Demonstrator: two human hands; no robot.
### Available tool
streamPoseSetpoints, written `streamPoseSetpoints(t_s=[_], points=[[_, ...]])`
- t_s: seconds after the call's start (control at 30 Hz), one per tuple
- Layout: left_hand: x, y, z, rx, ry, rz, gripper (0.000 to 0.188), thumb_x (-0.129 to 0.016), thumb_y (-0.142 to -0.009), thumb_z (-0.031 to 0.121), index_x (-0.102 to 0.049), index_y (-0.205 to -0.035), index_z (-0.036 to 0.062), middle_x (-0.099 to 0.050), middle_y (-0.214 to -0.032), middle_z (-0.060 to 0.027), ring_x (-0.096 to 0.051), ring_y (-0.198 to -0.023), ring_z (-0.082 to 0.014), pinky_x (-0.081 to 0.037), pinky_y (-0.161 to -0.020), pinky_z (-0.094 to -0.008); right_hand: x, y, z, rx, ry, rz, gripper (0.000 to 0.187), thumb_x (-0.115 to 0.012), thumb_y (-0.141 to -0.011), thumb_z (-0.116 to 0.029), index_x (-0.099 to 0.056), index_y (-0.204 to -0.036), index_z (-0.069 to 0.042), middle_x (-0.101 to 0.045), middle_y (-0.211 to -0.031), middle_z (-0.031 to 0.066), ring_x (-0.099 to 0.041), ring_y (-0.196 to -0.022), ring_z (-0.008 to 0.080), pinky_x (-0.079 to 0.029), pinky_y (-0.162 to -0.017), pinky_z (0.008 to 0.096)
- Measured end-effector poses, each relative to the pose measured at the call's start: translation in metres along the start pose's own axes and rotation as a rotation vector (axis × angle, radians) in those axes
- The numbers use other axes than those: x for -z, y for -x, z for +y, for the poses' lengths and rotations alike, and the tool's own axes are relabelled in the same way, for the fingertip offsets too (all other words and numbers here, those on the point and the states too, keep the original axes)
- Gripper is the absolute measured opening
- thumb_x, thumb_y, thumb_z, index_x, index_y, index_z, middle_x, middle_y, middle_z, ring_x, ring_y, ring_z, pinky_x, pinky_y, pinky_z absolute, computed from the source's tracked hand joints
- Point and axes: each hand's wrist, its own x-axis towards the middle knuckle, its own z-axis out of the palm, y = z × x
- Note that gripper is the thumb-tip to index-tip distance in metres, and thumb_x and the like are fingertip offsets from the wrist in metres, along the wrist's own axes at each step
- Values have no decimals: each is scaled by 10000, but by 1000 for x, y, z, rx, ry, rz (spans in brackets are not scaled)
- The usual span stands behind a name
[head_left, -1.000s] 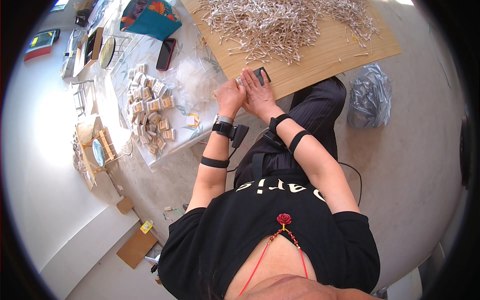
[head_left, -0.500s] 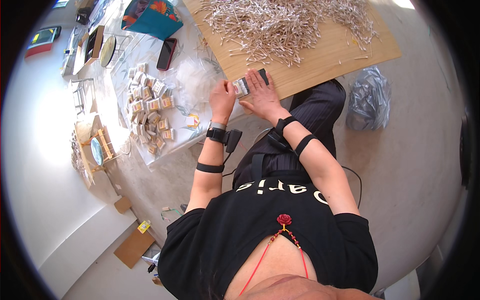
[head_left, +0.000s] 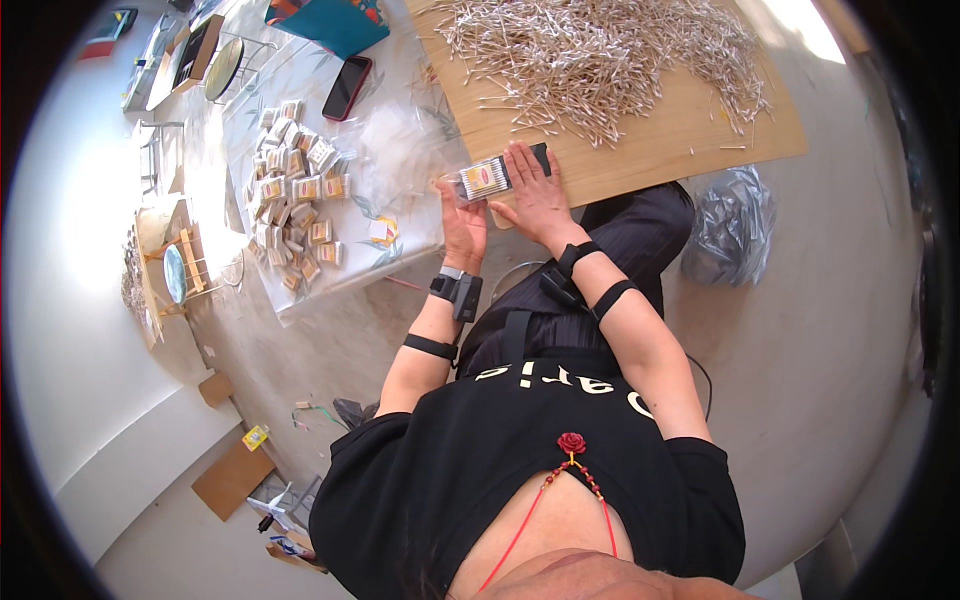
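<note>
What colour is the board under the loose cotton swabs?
The board is light brown; head view.

Floor (head_left: 800, 350): grey, smooth. Wall (head_left: 60, 400): white, left side, glare-washed. Sunlight patch (head_left: 800, 28): upper right. Stools, two, round: one blue-seated (head_left: 175, 274), one darker-seated (head_left: 224, 68). Bench (head_left: 342, 262): leaf-patterned cover. Brown panel (head_left: 232, 480), lower left: probably cardboard.

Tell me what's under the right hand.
Under the right hand: a black piece, one end showing. Cotton swabs with a yellow label show to the left. Anything fully beneath the hand is covered.
</note>
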Motion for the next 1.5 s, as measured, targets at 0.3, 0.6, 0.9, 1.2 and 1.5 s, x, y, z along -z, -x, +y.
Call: streamPoseSetpoints(t_s=[0.3,0.6,0.9,1.2,1.5], points=[[-1,0,-17,71,225,-57,795,-575,-1024,657,-490,-1508,31,-608,-1474,-116,-562,-1371,-264,-435,-1182,-434,-4,-4,0,26,46,-4,982,-445,-1008,-704,-215,-1686,-31,-159,-1782,99,-22,-1660,215,100,-1305,558],[-21,-5,-15,-8,12,-126,673,-333,-1145,550,-398,-1595,52,-523,-1568,-138,-510,-1431,-271,-394,-1218,-420,-7,-6,-5,3,40,-15,999,-433,-1004,-720,-194,-1691,-35,-140,-1785,103,-8,-1661,220,93,-1306,566],[-25,-1,-17,11,-30,-119,644,-310,-1162,505,-352,-1631,65,-512,-1587,-130,-504,-1443,-258,-394,-1217,-422,-8,-6,-9,-10,39,-2,1042,-455,-985,-739,-149,-1701,-47,-101,-1790,121,3,-1662,233,95,-1304,564],[1,-7,-16,-41,101,80,553,-511,-1121,457,-513,-1486,41,-606,-1464,-92,-573,-1337,-234,-485,-1119,-405,-3,-2,-1,9,-62,39,961,-452,-1023,-682,-215,-1685,-27,-161,-1776,134,-64,-1657,253,41,-1311,550],[-19,22,32,-745,-1239,90,347,-676,-995,105,-625,-1328,22,-621,-1214,-119,-609,-1122,-244,-525,-949,-386,23,20,91,-391,-143,579,406,-768,-901,-238,-625,-1260,-115,-597,-1244,77,-557,-1201,278,-395,-1029,485]])
